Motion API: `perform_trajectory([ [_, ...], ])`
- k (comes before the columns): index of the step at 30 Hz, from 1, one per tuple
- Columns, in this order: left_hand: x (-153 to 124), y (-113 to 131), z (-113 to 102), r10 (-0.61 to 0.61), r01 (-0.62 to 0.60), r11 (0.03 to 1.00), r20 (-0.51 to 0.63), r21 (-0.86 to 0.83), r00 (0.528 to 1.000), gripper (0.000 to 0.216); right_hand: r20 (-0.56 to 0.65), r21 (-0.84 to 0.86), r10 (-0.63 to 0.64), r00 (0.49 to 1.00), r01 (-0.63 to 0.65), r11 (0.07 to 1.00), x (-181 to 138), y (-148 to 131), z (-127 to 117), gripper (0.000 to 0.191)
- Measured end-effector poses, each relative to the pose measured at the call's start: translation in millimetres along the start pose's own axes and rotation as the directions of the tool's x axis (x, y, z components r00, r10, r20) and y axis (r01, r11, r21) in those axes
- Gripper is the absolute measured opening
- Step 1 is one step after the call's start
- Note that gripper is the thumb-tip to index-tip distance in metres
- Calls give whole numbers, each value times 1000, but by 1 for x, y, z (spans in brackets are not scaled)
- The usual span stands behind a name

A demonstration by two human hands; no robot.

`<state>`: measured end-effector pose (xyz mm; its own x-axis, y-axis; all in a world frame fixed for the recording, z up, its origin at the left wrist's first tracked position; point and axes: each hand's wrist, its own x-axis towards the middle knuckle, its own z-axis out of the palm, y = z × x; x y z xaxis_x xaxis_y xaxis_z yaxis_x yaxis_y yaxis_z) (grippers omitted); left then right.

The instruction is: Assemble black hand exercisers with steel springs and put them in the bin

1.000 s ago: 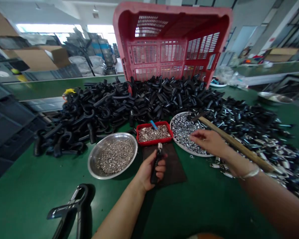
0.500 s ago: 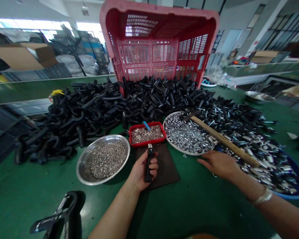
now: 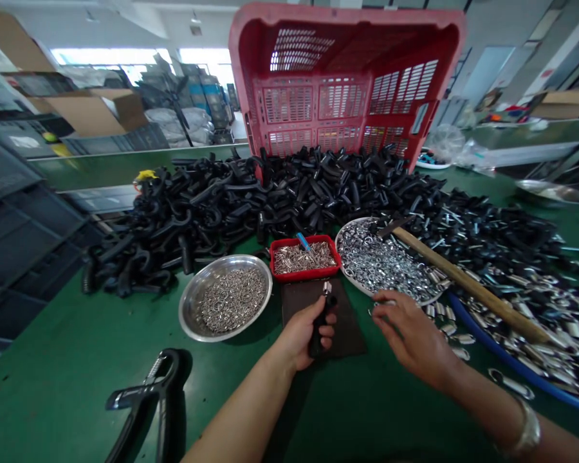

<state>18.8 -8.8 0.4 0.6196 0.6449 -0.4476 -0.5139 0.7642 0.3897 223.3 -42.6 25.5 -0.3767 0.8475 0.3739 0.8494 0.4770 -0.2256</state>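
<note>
My left hand point(image 3: 306, 331) is closed round a black handle with a silver metal tip point(image 3: 324, 307), held upright over a dark brown mat point(image 3: 347, 328). My right hand point(image 3: 408, 331) hovers just right of the mat, palm down, fingers bent towards the handle; a small silver part seems pinched at the fingertips, too small to name. Right behind it is a white plate of silver nuts point(image 3: 381, 260). A red tray of small metal pins point(image 3: 305, 257) sits behind the mat. A steel bowl of small rings point(image 3: 226, 297) is left of it.
A big heap of black plastic handles point(image 3: 270, 193) spills from a tipped red crate point(image 3: 342, 83). A wooden-handled hammer point(image 3: 468, 286) lies across the plate. A blue basin of metal sleeves point(image 3: 535, 321) is at right. A finished black hand-gripper point(image 3: 147, 402) lies near left on the green table point(image 3: 67, 360).
My right hand went from over the nut plate to the right by the blue basin, then came back left beside the handle. My left hand kept holding the handle.
</note>
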Motion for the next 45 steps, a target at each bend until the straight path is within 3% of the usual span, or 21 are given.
perform_trajectory([
  [2,-1,-3,3,39,-38,998,-19,47,999,26,-109,123,-73,991,86,989,17,-15,7,13],
  [5,-2,-6,5,100,-95,992,-56,84,993,28,-152,197,-91,984,121,973,35,-27,24,17],
  [8,-3,-6,4,125,-122,991,-61,47,990,30,-167,200,-60,984,93,975,39,-30,36,23],
  [13,1,-6,1,138,-140,990,-67,-30,988,30,-206,180,-18,978,56,982,39,-32,35,26],
  [17,2,-7,1,162,-163,987,-81,-2,983,33,-214,192,-93,972,135,972,46,-33,36,24],
  [20,1,-7,4,224,-220,974,-135,48,965,35,-240,213,-65,969,118,970,51,-32,40,22],
  [23,0,-5,5,249,-248,968,-175,31,953,33,-193,224,-36,980,80,971,54,-34,43,22],
  [27,-1,1,3,153,-170,982,-176,-87,972,23,-29,191,-107,994,111,975,56,-35,41,30],
  [30,-1,7,3,91,-123,980,-201,-154,975,17,118,110,-152,981,139,984,63,-17,25,36],
  [32,-2,10,3,63,-104,969,-181,-223,981,19,165,-96,-13,986,29,995,71,11,9,37],
  [35,-2,12,3,59,-92,954,-122,-286,991,23,186,-420,266,946,-168,892,82,63,-15,31],
  [38,-1,11,2,72,-99,955,-104,-280,992,25,313,-440,267,912,-110,891,87,98,-25,27],
  [41,0,9,0,107,-132,960,-110,-246,988,23,384,-365,180,906,-31,931,84,103,-21,26],
  [45,0,7,-2,136,-155,967,-105,-201,985,24,308,-387,198,931,-68,920,82,106,-19,32],
])
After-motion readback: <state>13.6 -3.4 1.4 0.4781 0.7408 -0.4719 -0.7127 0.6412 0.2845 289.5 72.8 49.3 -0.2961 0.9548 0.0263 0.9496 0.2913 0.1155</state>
